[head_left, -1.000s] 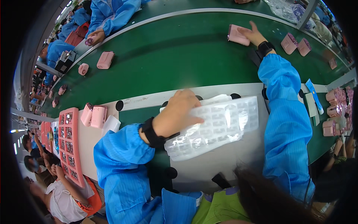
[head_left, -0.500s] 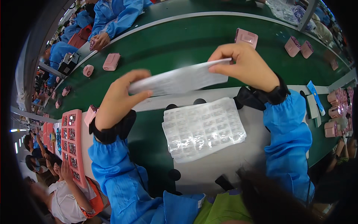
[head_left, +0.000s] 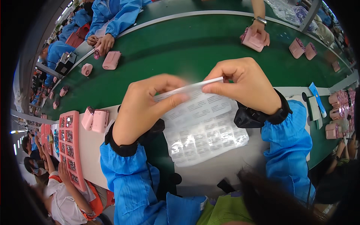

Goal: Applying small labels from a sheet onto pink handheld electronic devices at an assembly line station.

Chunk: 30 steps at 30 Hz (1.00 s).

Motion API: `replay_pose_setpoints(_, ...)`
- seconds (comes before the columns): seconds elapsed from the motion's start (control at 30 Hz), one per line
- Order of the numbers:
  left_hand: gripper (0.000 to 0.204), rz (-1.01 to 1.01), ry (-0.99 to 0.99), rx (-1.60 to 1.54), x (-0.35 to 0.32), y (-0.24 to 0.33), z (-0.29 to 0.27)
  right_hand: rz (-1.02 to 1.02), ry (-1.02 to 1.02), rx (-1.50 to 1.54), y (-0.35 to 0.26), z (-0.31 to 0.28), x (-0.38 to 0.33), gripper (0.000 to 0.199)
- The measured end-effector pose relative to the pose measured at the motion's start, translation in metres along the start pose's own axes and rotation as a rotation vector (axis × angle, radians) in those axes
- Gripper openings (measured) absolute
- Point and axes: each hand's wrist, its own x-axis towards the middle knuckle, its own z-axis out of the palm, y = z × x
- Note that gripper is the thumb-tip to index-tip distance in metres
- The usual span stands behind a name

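Observation:
Both my hands are raised over the bench, pinching the upper edge of a white sheet of printed labels (head_left: 204, 103). My left hand (head_left: 144, 103) has thumb and fingers closed on its left part; those fingertips are somewhat blurred. Thumb and forefinger of my right hand (head_left: 245, 84) grip the right end of the edge, which looks folded over. Below it lies a stack of similar glossy label sheets (head_left: 206, 140), its top partly hidden by the held sheet. The stack rests on a grey board (head_left: 202, 180).
Pink plastic devices (head_left: 111, 60) stand on the green belt (head_left: 168, 48). A co-worker's hand (head_left: 258, 33) touches a device at the far right; another person's hands (head_left: 103, 43) work far left. Pink compartment tray (head_left: 75, 150) at left, blue tube (head_left: 317, 98) at right.
The sheet has come nearer and lower, and my hands are closer together, the left having moved right. A co-worker's hand has come onto the far right device. Two pink devices now show at left.

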Motion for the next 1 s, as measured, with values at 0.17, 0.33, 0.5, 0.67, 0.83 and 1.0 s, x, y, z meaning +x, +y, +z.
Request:
replay_pose_setpoints(0.17, 0.014, -0.009, 0.070, 0.004, -0.003, -0.001, -0.007, 0.094, 0.029, -0.060, -0.005, 0.002, 0.001, 0.012)
replay_pose_setpoints(0.33, 0.014, 0.050, 0.107, 0.048, -0.005, 0.000, -0.005, 0.166, -0.027, -0.156, -0.005, 0.001, 0.002, 0.012)
replay_pose_setpoints(0.5, 0.014, 0.010, 0.116, -0.011, -0.004, -0.002, -0.005, 0.040, 0.075, 0.182, -0.001, -0.002, 0.003, 0.017)
replay_pose_setpoints(0.67, 0.014, 0.023, 0.116, 0.010, -0.007, -0.001, -0.007, 0.078, 0.068, 0.255, -0.009, -0.010, 0.003, 0.020)
replay_pose_setpoints(0.83, 0.013, 0.037, 0.106, 0.063, -0.008, 0.002, -0.007, 0.145, 0.080, 0.239, -0.011, -0.011, 0.001, 0.014)
replay_pose_setpoints(1.0, 0.012, 0.066, 0.106, 0.100, -0.010, 0.003, -0.007, 0.106, 0.033, 0.106, -0.012, -0.014, -0.001, 0.007)
